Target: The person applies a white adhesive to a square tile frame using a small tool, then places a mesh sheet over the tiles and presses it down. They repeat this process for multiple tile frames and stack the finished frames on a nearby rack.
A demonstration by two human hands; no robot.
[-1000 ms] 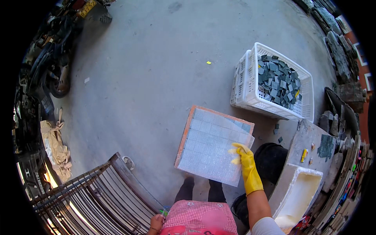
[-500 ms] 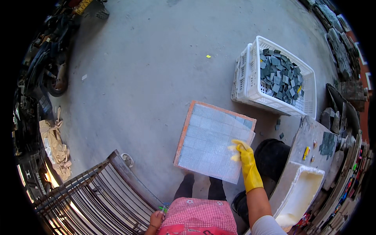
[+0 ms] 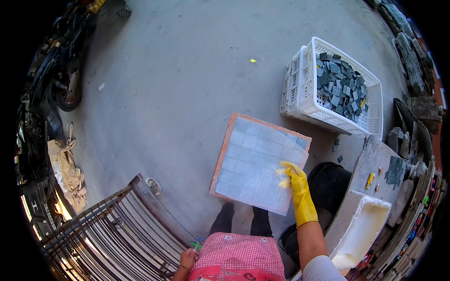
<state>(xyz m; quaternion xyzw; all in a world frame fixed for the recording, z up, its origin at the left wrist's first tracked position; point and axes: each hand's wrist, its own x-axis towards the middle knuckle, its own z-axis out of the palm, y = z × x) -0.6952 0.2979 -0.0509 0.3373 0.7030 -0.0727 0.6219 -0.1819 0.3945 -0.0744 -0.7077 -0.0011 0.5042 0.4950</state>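
A square board with an orange-brown rim [image 3: 225,154] lies in front of my legs. Grey square tiles [image 3: 300,142] show at its upper right corner, under a sheet of fine white mesh [image 3: 253,164] that covers most of it and overhangs the lower right edge. My right hand [image 3: 296,180], in a yellow rubber glove, is over the right part of the mesh. Its fingers reach left, apart and slightly blurred, holding nothing visible. My bare left hand [image 3: 189,257] is closed beside my pink checked apron [image 3: 239,255], at a small green and bluish thing [image 3: 197,245] I cannot make out.
Stacked white crates [image 3: 304,107] at the right hold many dark tiles [image 3: 342,86]. Nearer stand a black bucket [image 3: 328,187], a white foam box [image 3: 363,229] and a slab [image 3: 375,164] with a yellow item. A metal rack [image 3: 112,229] is at lower left, a motorbike [image 3: 68,89] beyond.
The view has shifted slightly, so the floor and crates sit a little differently. My gloved right hand remains over the mesh's right part; my left hand stays beside the apron.
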